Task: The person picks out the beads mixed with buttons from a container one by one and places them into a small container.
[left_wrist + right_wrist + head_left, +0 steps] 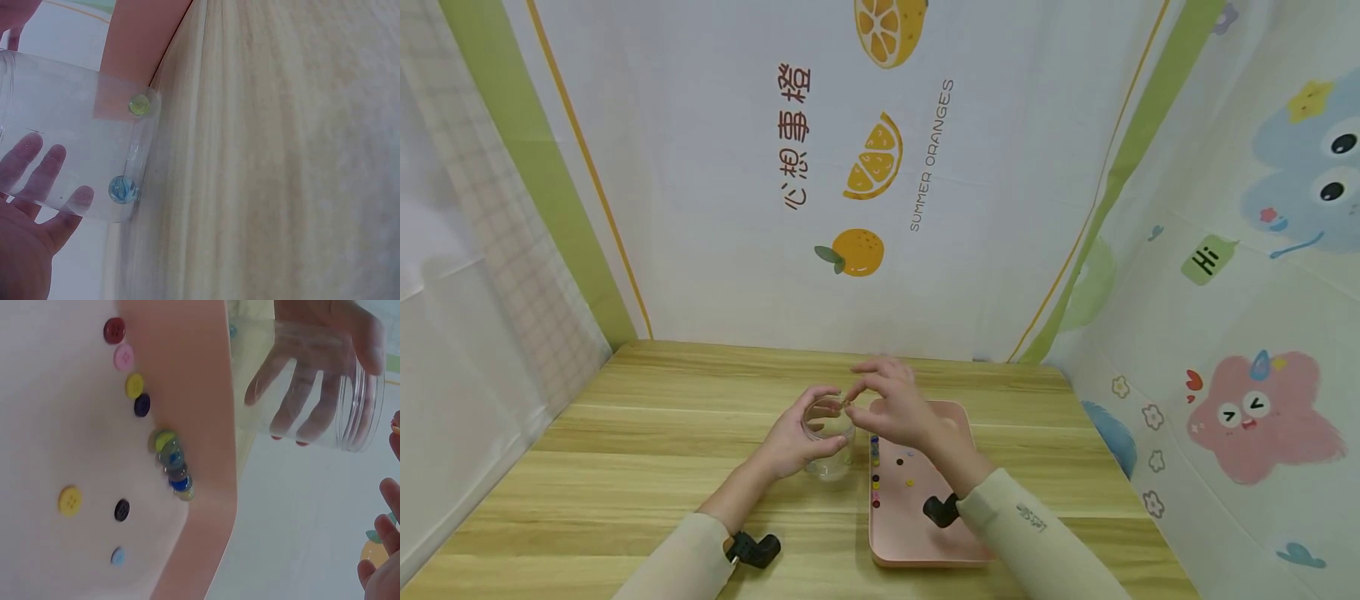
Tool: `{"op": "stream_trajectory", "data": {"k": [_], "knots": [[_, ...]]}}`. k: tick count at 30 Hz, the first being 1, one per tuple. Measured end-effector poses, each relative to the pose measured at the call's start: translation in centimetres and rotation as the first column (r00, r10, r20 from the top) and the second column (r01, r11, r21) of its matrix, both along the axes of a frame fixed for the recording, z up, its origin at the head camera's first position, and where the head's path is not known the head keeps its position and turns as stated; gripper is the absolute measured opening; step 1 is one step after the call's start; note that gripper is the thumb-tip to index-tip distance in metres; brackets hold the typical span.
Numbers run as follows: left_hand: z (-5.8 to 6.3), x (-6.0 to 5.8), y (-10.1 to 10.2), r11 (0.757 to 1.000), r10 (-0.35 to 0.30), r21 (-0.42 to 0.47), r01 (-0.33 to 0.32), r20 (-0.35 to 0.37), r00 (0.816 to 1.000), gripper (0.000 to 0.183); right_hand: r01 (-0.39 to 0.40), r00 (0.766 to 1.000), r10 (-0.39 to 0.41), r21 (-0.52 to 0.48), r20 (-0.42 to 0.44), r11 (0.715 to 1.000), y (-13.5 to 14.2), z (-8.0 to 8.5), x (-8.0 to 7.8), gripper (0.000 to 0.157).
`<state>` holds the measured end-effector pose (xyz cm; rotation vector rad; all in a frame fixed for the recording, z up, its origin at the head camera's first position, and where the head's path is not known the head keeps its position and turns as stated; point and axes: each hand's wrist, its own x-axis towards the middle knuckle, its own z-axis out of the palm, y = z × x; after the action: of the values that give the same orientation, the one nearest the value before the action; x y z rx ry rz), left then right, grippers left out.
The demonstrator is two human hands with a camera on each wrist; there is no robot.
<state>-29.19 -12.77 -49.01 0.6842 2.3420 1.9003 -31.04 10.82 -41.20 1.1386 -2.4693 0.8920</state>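
Note:
My left hand [792, 440] grips a clear jar [829, 468] round its side, thumb and fingers spread on opposite sides. The jar has no lid and is tilted over the wood table. Inside it, at the bottom, lie a yellow-green marble [139, 105] and a blue-streaked marble [122, 189]. At the jar's mouth my right hand [901, 410] pinches a small marble-like piece [847, 405] between thumb and forefinger, its other fingers raised. In the right wrist view, the frame edge cuts off most of that piece.
A pink tray [917, 552] stands right of the jar. Along its left wall are several marbles [178, 472] and buttons [134, 385] in a row. Further in lie a yellow button [70, 500], a black button [122, 510] and a light-blue piece [117, 555]. A printed curtain [722, 275] hangs behind.

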Motion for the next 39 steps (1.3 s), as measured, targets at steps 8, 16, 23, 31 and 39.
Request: {"op": "stream_trajectory", "data": {"k": [8, 16, 23, 31, 39], "knots": [[0.1, 0.0, 0.2, 1.0, 0.008, -0.004, -0.008, 0.0, 1.0, 0.071, -0.002, 1.0, 0.002, 0.027, 0.014, 1.0, -1.2, 0.0, 0.4, 0.008], [0.1, 0.2, 0.1, 0.999, 0.024, -0.03, -0.024, -0.004, 1.0, 0.071, -0.008, 1.0, 0.006, 0.059, 0.029, 0.998, -1.7, -0.7, 0.2, 0.007], [0.1, 0.2, 0.1, 0.999, 0.022, -0.031, -0.022, -0.01, 1.0, 0.071, -0.005, 0.999, 0.002, 0.071, 0.047, 0.997, -1.9, -0.6, 0.2, 0.005], [0.1, 0.1, 0.1, 1.0, 0.019, -0.02, -0.019, -0.009, 1.0, 0.071, -0.006, 0.999, 0.003, 0.066, 0.048, 0.998, -1.9, -0.6, 0.1, 0.004], [-0.1, 0.0, 0.1, 1.0, 0.007, 0.001, -0.007, -0.029, 1.0, 0.071, 0.013, 0.998, -0.017, 0.071, 0.059, 0.997, -2.0, -0.7, 0.1, 0.007]]}}
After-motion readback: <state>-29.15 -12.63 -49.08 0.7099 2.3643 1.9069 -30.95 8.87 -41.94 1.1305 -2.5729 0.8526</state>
